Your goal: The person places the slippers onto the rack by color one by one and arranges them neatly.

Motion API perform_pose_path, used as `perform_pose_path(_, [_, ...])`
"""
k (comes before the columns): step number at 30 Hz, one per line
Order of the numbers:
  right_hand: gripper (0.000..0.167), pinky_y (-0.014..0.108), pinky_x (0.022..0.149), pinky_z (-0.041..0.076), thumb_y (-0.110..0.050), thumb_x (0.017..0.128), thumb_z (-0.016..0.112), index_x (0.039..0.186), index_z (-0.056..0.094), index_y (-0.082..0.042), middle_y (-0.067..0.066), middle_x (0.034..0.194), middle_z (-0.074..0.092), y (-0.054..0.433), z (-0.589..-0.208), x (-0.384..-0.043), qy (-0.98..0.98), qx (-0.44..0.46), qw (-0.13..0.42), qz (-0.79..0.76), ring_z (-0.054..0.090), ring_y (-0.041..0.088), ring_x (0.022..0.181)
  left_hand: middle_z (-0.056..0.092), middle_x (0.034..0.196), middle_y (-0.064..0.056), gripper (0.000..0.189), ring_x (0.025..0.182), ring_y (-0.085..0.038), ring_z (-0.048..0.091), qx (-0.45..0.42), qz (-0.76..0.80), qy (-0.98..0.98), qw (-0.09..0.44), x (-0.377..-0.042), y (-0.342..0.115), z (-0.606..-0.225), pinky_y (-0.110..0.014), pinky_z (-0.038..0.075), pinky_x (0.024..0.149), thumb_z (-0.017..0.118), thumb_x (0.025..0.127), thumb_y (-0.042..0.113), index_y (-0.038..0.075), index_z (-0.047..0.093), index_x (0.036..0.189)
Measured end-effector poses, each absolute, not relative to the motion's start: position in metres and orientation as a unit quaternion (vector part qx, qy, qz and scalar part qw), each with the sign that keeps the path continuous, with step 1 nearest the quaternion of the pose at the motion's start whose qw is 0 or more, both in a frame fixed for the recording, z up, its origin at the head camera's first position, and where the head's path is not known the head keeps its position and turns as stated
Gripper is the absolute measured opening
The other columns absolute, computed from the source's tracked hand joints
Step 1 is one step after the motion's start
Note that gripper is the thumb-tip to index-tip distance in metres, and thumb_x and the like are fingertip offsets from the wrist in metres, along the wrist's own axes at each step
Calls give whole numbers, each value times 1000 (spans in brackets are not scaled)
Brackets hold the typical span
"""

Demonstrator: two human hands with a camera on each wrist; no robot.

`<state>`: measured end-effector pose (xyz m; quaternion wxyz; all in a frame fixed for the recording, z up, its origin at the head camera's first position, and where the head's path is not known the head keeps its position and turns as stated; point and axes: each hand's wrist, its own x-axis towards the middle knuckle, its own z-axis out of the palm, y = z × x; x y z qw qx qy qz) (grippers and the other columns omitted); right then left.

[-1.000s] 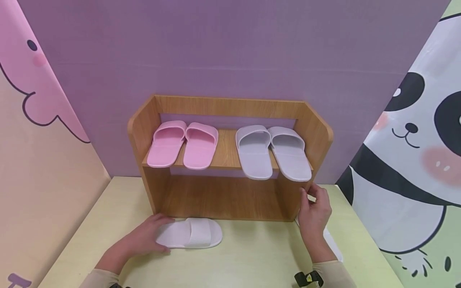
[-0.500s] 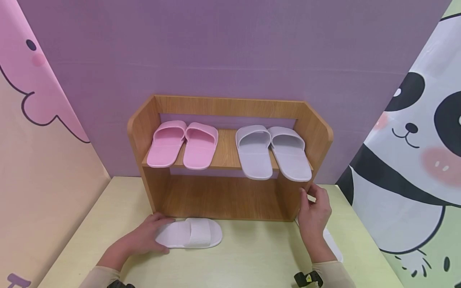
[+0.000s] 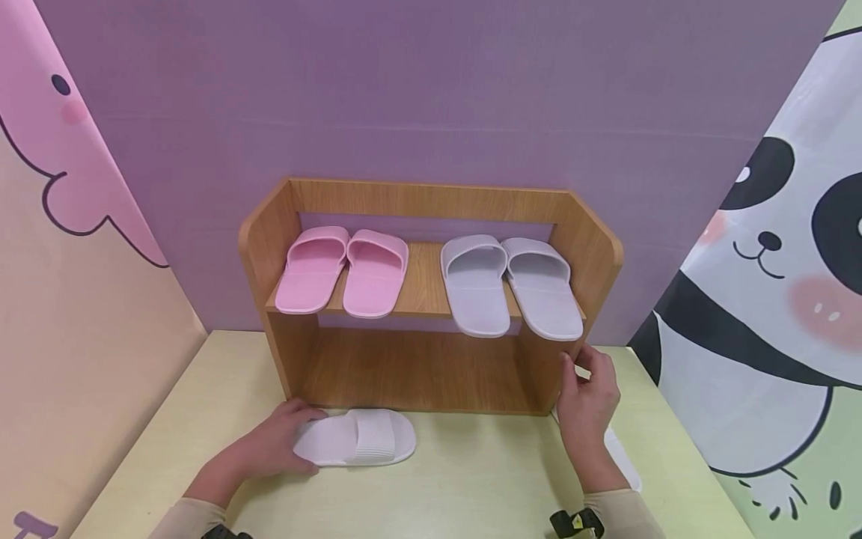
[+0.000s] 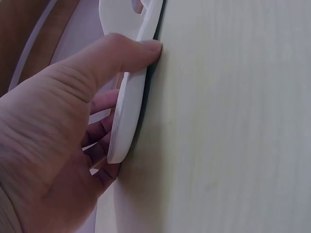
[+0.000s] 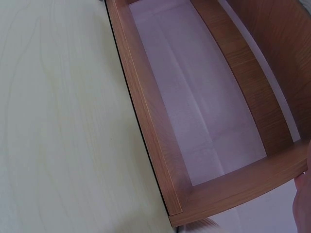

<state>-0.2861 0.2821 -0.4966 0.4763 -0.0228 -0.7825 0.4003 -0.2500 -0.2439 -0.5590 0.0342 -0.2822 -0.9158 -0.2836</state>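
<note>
My left hand (image 3: 272, 440) holds the heel end of a white slipper (image 3: 337, 440) lying sideways on the table, just in front of the shoe rack (image 3: 417, 374). In the left wrist view the thumb lies along the near edge of the slipper (image 4: 129, 116), the fingers on its far side. My right hand (image 3: 589, 404) grips the right side panel of the rack, thumb at the front edge and fingers on the outer face. Only a bit of this hand enters the right wrist view. Partly hidden beneath the right forearm lies another white slipper (image 3: 622, 460).
Two pink slippers (image 3: 310, 273) sit on the upper shelf's left part, and two pale grey slippers (image 3: 477, 296) on its right part, toes toward the back. The rack stands on a pale wooden table (image 3: 465, 479), between a purple back wall (image 3: 431, 90) and printed side walls.
</note>
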Motion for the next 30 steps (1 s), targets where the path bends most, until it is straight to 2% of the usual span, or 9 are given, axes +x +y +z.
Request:
perform_pose_path(8, [25,-1,82,47,-10,104,78,126,72,0,18,115,70,281,-497,-286,-784,-30,473,400,71,26,105,59,126,-1,74,116,-23,55,-261,-326,-909,-3,-248,-240,-559,-37,55,95,104,66,39,16,68,127])
perform_pose_path(18, [26,-1,82,46,-11,104,77,128,72,0,17,115,70,281,-497,-285,-787,-32,469,400,71,27,107,60,120,3,69,110,-18,57,-281,-334,-898,44,-243,-237,-555,-32,56,89,103,66,36,14,67,122])
perform_pose_path(30, [25,-1,82,46,-9,104,77,126,72,2,18,114,71,281,-496,-285,-783,-25,477,398,71,27,105,59,118,11,66,105,-11,58,-244,-339,-907,55,-242,-228,-552,-30,56,88,100,72,41,18,67,125])
